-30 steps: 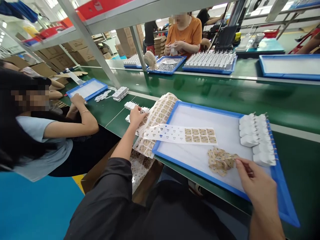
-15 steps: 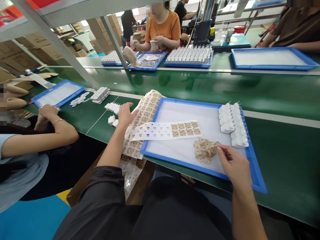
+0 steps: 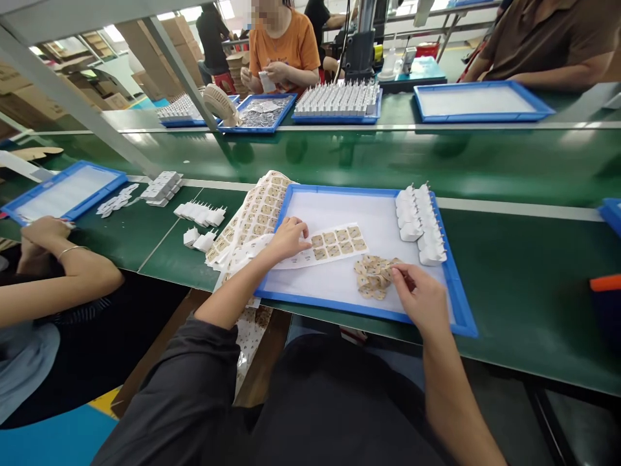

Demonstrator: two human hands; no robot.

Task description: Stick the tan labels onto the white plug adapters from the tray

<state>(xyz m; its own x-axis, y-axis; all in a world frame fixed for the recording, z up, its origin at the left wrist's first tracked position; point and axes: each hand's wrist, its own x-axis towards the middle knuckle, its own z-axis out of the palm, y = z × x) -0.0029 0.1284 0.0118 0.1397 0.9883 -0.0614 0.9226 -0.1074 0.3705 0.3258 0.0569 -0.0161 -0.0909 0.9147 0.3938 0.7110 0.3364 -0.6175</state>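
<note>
My left hand (image 3: 289, 239) rests over a white strip of tan stickers (image 3: 339, 242), fingers bent and a little apart, with the thumb close to the strip. Part of the strip under the hand is bare backing. My right hand (image 3: 422, 296) is closed in a pinch at the edge of a loose heap of peeled tan stickers (image 3: 373, 277), apparently on one sticker. Strip and heap both lie in a white tray with a blue rim (image 3: 339, 305). White plug-like housings with pins (image 3: 431, 241) stand in rows at the tray's right side.
Stacked sticker sheets (image 3: 264, 207) lie under the tray's left edge. More white housings (image 3: 200, 213) sit left of them on the green bench (image 3: 165, 243). A co-worker's arm (image 3: 63, 265) is at the left. Across the belt, people sit behind blue trays (image 3: 422, 120).
My left hand has come down and right from above the sheets onto the sticker strip. My right hand stays pinched at the sticker heap. The camera view has swung to the right.
</note>
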